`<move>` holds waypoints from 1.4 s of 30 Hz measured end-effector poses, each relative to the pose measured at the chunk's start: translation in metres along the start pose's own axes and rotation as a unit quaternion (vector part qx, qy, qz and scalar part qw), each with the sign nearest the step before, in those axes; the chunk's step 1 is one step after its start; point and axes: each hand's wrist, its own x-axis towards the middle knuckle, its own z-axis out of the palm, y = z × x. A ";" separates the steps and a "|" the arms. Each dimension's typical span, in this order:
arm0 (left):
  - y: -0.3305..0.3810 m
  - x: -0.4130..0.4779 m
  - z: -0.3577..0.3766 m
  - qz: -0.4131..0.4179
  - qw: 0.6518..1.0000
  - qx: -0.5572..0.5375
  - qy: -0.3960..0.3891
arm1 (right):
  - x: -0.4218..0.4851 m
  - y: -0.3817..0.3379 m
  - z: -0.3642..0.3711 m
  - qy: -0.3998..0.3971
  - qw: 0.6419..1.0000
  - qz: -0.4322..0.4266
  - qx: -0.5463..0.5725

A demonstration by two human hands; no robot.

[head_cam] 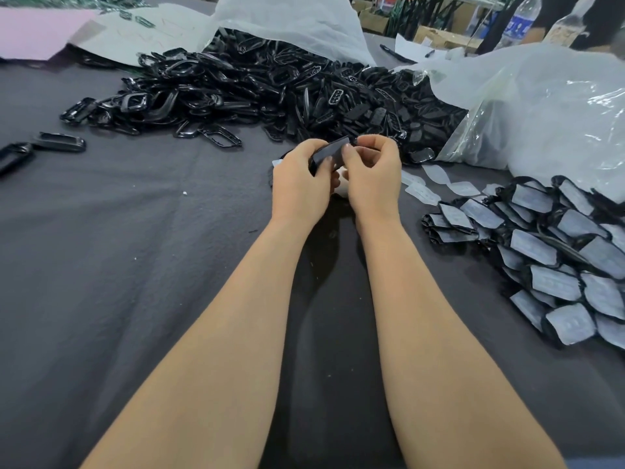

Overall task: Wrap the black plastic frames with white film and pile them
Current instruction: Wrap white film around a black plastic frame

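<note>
Table (118,248) is lying under a dark grey cloth. A loose heap of bare black frames (270,89) is sprawling across the upper centre, spilling from a white bag (287,18). A clear plastic bag (541,106) is slumping at the upper right. 2 stray frames (59,142) are lying apart at the left edge. A pink sheet (33,32) is showing in the upper left corner, a water bottle (519,22) at the top right. A pile of wrapped frames (558,262), white film facing up, is filling the right edge. A strip of white film pieces (436,184) is trailing between that pile and the hands.

Nothing is standing between camera and hands except the 2 bare forearms.

Centre of frame: left hand (301,184) is curling round the left end of 1 black frame (329,154), holding it tilted above the table. Right hand (372,174) is pinching the frame's right end, thumb pressing its face, fingers curled behind. A white scrap is peeking out below, between both hands; cannot tell whether it is touching the frame.
</note>
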 end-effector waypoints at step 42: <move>0.002 0.003 -0.004 -0.082 0.987 -0.135 0.033 | -0.003 -0.007 0.003 -0.021 0.998 0.016 -0.052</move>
